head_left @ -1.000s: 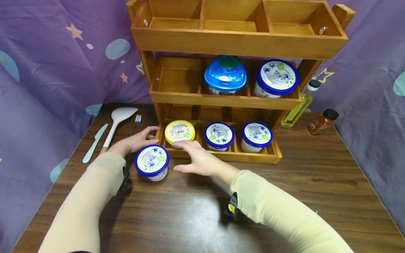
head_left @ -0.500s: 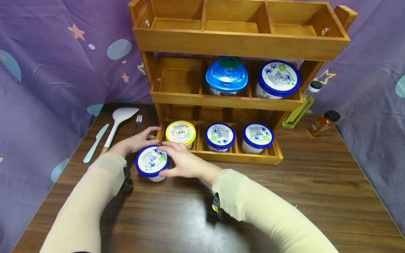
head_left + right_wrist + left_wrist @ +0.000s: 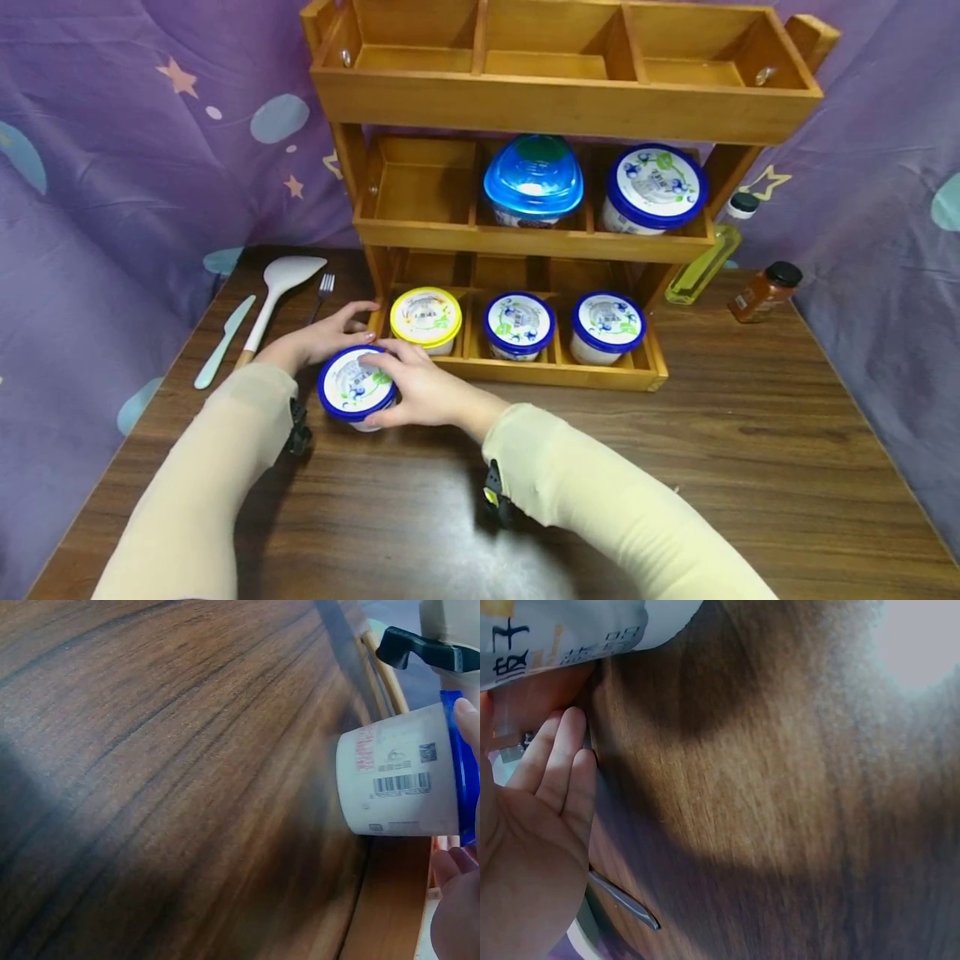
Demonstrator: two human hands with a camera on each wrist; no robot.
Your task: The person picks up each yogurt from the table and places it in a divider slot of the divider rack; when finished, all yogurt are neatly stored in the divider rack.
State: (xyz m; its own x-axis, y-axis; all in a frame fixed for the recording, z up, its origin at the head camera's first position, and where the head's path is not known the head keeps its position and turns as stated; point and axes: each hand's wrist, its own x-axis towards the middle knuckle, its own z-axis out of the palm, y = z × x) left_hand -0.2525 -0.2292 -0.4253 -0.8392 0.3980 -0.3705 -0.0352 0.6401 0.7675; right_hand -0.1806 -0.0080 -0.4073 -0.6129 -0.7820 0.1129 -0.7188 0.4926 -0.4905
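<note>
In the head view my right hand [image 3: 429,392] grips a white tub [image 3: 348,383] with a blue lid, its thumb on the near side and fingers over the lid's right edge. The right wrist view shows the printed barcode side of this tub [image 3: 394,776], with fingertips at the lid's rim. Just behind the tub, my left hand [image 3: 326,340] touches the left end of the wooden shelf [image 3: 525,372], fingers loosely extended. The left wrist view has the left hand [image 3: 544,825] with relaxed fingers beneath a white printed tub wall [image 3: 585,637].
On the bottom tier sit a yellow-lidded tub [image 3: 426,317] and two blue-lidded ones. A blue dome-topped container [image 3: 534,179] and a larger blue-lidded tub [image 3: 654,185] occupy the middle tier. Knife [image 3: 225,342], white utensil [image 3: 281,279] and fork [image 3: 324,290] lie left; bottle [image 3: 705,265] and jar [image 3: 765,292] right.
My right hand has moved left from in front of the yellow-lidded tub and has closed on the blue-lidded tub. The left hand has stayed by the shelf's end.
</note>
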